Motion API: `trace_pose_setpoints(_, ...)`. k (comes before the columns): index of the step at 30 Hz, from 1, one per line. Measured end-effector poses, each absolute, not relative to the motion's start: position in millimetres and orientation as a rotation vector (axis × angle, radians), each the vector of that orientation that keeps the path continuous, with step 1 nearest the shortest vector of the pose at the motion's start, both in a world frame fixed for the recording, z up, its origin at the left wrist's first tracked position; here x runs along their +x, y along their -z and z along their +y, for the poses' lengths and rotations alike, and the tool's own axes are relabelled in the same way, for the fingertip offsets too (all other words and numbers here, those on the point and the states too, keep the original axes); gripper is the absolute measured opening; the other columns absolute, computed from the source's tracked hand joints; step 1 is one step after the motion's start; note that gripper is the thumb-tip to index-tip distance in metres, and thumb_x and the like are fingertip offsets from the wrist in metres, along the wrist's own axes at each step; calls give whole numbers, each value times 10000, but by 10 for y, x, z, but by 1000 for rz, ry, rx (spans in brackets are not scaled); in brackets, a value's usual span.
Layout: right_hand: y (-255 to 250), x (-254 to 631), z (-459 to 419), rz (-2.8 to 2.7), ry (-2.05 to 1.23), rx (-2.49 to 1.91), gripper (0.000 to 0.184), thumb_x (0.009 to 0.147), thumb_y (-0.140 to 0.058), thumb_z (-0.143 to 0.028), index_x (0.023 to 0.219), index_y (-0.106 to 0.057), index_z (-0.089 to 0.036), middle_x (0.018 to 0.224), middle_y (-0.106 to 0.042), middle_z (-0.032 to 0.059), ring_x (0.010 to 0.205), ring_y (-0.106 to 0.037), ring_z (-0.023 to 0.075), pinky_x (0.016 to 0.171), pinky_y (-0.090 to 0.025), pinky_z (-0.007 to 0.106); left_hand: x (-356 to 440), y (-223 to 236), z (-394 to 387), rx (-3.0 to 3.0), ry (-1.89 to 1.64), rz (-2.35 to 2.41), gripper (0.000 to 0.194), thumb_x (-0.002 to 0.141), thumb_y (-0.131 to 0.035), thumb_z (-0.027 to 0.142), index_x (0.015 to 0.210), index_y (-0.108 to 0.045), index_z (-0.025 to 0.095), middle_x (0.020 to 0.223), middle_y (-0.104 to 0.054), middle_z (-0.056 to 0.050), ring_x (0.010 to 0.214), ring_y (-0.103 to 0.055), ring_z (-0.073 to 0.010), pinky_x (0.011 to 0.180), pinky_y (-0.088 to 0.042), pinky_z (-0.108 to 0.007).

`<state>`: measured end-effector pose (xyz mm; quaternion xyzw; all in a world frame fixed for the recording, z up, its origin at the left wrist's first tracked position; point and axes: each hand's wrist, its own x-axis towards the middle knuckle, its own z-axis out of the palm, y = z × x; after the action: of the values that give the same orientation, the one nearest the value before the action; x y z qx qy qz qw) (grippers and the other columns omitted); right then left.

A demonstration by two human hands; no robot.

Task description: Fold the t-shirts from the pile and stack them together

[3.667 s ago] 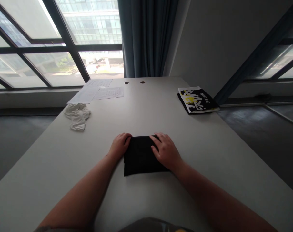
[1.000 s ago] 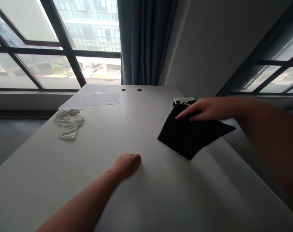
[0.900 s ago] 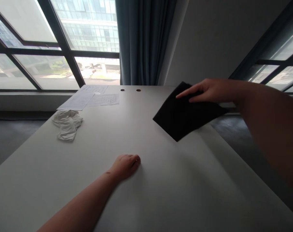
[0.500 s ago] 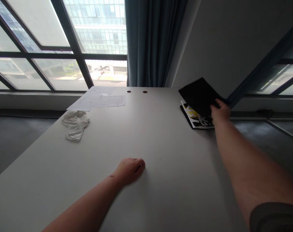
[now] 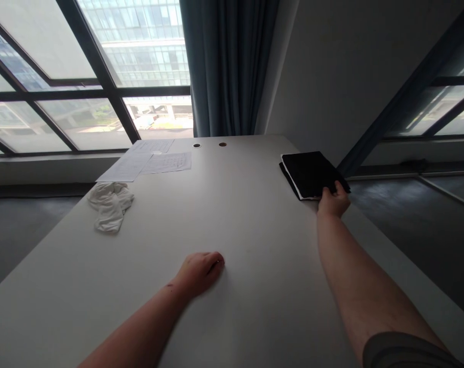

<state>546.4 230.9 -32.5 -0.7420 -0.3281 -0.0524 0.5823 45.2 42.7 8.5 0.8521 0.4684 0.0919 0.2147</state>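
Note:
My right hand (image 5: 334,200) grips the near right edge of a flat black square sheet (image 5: 310,174), fingers on top; whether it is cloth or board I cannot tell. The sheet lies over a stack at the table's far right, where a white edge (image 5: 292,180) and another black layer (image 5: 287,176) show beneath it. My left hand (image 5: 203,270) rests closed on the white table (image 5: 251,240), near the middle. A tiny bright spot shows between its fingers; what it holds, if anything, is hidden.
A crumpled white cloth (image 5: 111,204) lies by the table's left edge. Behind it are several printed paper sheets (image 5: 151,161). Two round cable holes (image 5: 196,145) sit near the far edge. Beyond stand a blue curtain (image 5: 224,71), windows and a dark wall (image 5: 343,66).
My right hand has lowered the black sheet onto the stack, covering the white, yellow and black print seen before. My left hand stays closed on the table. The view has shifted slightly.

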Motion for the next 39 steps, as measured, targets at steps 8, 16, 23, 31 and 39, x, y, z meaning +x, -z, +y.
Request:
trace_pose_setpoints(8,266,4989,2110,-1252,520,-1964,642,906,-575,-276,1532,-480,-173,1666,-215,234,1494,-281,427,1143,-305,683,448,-58,454,2377,-290,1300,273,1003,-459,319,999,-727,267,932,-788,-29,844,-726,-197,749,-481,-270)
trace_pose_setpoints(16,316,4693,2075,-1486,184,-2416,649,1021,-367,-433,1645,-309,-265,1751,0,133,1586,-44,412,1181,-217,705,408,-32,458,2437,-346,1258,203,964,-535,286,1003,-735,291,897,-777,6,816,-703,-174,745,-497,-261)
trace_pose_setpoints(23,319,4372,1694,-1653,246,-2266,726,983,-465,-414,1657,-282,-217,1739,-33,192,1570,-84,475,1169,-235,709,-703,-69,1122,2315,-724,1879,300,940,-565,255,1202,-707,229,1355,-650,-111,1275,-557,-278,1139,-404,-422)
trace_pose_setpoints(31,446,3501,979,-2153,221,-1590,601,962,-501,-316,1560,-494,-256,1676,-305,132,1575,-178,411,1192,-339,626,-2043,67,1561,1419,-650,2715,722,923,-599,510,1561,-457,204,1594,-438,-215,1439,-404,-420,1171,-315,-599)
trace_pose_setpoints(39,470,2737,628,-2456,-170,-1515,602,994,-490,-401,1580,-466,-266,1676,-352,144,1554,-291,380,1234,-220,667,-1552,70,1566,1793,-666,2407,407,972,-532,217,1353,-658,151,1518,-537,-243,1393,-501,-364,1142,-358,-572)
